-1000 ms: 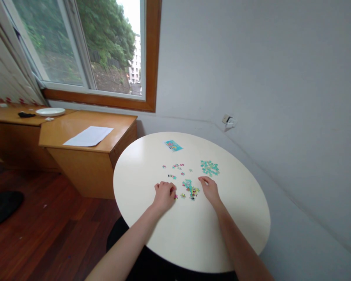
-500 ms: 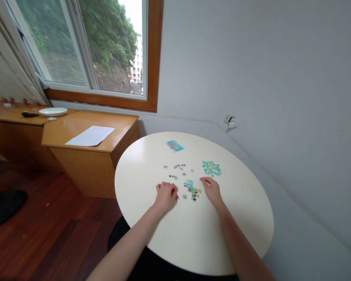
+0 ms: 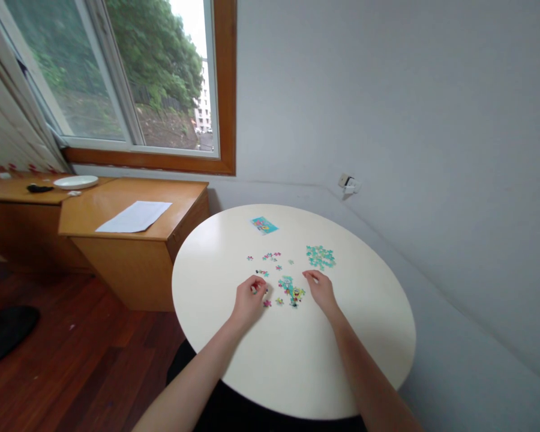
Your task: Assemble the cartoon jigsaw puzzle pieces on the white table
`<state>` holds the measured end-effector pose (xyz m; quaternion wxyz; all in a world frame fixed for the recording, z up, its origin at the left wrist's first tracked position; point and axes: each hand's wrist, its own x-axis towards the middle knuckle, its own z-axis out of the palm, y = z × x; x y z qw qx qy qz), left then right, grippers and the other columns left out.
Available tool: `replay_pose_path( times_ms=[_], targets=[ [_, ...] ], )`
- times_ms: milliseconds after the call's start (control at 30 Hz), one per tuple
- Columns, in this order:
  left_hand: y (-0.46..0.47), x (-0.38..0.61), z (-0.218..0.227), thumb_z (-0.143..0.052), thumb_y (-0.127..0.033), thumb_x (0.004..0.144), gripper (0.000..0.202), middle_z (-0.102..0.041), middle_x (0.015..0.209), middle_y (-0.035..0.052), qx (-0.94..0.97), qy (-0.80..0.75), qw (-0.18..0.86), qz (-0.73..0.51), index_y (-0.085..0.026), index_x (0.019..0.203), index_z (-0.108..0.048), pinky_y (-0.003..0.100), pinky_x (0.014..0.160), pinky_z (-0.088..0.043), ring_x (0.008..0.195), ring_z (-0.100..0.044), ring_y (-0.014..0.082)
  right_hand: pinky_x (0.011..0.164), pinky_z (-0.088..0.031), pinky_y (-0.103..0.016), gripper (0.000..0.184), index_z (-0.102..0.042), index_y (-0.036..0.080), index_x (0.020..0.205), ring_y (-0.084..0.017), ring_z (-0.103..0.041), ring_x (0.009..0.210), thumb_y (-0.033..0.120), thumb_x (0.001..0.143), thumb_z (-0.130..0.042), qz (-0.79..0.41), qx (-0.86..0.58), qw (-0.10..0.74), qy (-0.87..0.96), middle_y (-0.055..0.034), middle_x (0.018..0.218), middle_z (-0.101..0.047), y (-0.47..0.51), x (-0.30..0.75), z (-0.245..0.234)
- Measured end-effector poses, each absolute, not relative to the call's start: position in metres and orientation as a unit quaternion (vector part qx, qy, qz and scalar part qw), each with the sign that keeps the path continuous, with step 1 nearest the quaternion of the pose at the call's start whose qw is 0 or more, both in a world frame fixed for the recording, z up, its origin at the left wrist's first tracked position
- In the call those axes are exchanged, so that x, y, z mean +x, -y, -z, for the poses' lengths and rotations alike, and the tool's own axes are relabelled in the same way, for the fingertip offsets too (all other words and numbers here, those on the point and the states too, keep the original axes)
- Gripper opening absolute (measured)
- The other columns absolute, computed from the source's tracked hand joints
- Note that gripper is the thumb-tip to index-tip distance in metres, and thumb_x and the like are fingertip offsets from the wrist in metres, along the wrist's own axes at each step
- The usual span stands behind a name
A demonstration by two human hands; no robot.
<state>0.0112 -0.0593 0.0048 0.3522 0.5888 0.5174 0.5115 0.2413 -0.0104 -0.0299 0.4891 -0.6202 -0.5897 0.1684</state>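
Observation:
My left hand (image 3: 249, 300) is low over the white round table, fingers curled in a pinch around a small puzzle piece, mostly hidden by the fingers. Just beside it lie a pink puzzle piece (image 3: 267, 303) and a yellowish puzzle piece (image 3: 279, 301). Between my hands is a partly joined jigsaw section (image 3: 292, 291) with a yellow cartoon figure and teal parts. To its right my right hand (image 3: 321, 292) rests near the tabletop, thumb and forefinger together; whether anything is between them is too small to see.
Several teal puzzle pieces (image 3: 321, 257) are grouped at the right. Loose pink pieces (image 3: 271, 256) lie beyond my left hand. A picture card (image 3: 264, 225) lies at the back of the round table (image 3: 297, 366). A wooden desk (image 3: 189, 195) with paper (image 3: 135, 216) stands left.
My left hand has lifted slightly and turned, uncovering the pink piece beside it. My right hand keeps its pinch near the same spot. The whole view has shifted a little.

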Motion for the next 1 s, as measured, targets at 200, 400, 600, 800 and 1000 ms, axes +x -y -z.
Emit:
replay_pose_path(
  times_ms=[200, 400, 600, 800, 1000],
  targets=[
    [0.0541, 0.0108, -0.0039, -0.062, -0.029, 0.064, 0.015, -0.054, 0.055, -0.0023, 0.503, -0.476, 0.452, -0.562, -0.015, 0.065, -0.057, 0.022, 0.051, -0.037, 0.052, -0.047, 0.0092, 0.083, -0.047, -0.037, 0.03, -0.066, 0.021, 0.071, -0.023, -0.063, 0.084, 0.044, 0.073, -0.047, -0.173, -0.615, 0.491, 0.592, -0.0065, 0.083, -0.071, 0.0097, 0.2414, 0.031],
    [0.0519, 0.0095, -0.0028, -0.065, -0.03, 0.06, 0.019, -0.055, 0.058, -0.0021, 0.483, -0.47, 0.456, -0.581, -0.015, 0.068, -0.058, 0.022, 0.054, -0.04, 0.054, -0.05, 0.0089, 0.082, -0.047, -0.037, 0.03, -0.067, 0.021, 0.073, -0.022, -0.063, 0.083, 0.044, 0.074, -0.047, -0.171, -0.614, 0.492, 0.593, -0.0057, 0.084, -0.071, 0.0091, 0.2417, 0.0334],
    [0.0502, 0.0093, 0.0007, -0.062, -0.026, 0.065, 0.018, -0.06, 0.062, 0.0002, 0.488, -0.472, 0.441, -0.586, -0.014, 0.077, -0.064, 0.024, 0.056, -0.043, 0.057, -0.052, 0.0102, 0.083, -0.046, -0.037, 0.028, -0.067, 0.022, 0.073, -0.023, -0.063, 0.084, 0.042, 0.075, -0.047, -0.174, -0.62, 0.486, 0.591, -0.0053, 0.085, -0.071, 0.0087, 0.2423, 0.0345],
    [0.0495, 0.0091, 0.0033, -0.059, -0.024, 0.066, 0.013, -0.059, 0.062, -0.0001, 0.5, -0.493, 0.426, -0.571, -0.014, 0.073, -0.063, 0.024, 0.057, -0.042, 0.058, -0.051, 0.0108, 0.083, -0.046, -0.037, 0.027, -0.066, 0.022, 0.072, -0.022, -0.063, 0.084, 0.042, 0.074, -0.047, -0.177, -0.619, 0.489, 0.589, -0.0049, 0.084, -0.071, 0.0087, 0.2416, 0.0334],
    [0.051, 0.0088, 0.002, -0.056, -0.023, 0.067, 0.008, -0.055, 0.059, -0.0019, 0.513, -0.498, 0.421, -0.558, -0.016, 0.069, -0.059, 0.023, 0.055, -0.039, 0.056, -0.049, 0.0106, 0.082, -0.046, -0.036, 0.027, -0.066, 0.022, 0.072, -0.023, -0.063, 0.084, 0.041, 0.073, -0.047, -0.177, -0.619, 0.489, 0.588, -0.0056, 0.083, -0.071, 0.0097, 0.241, 0.0313]
  ],
)
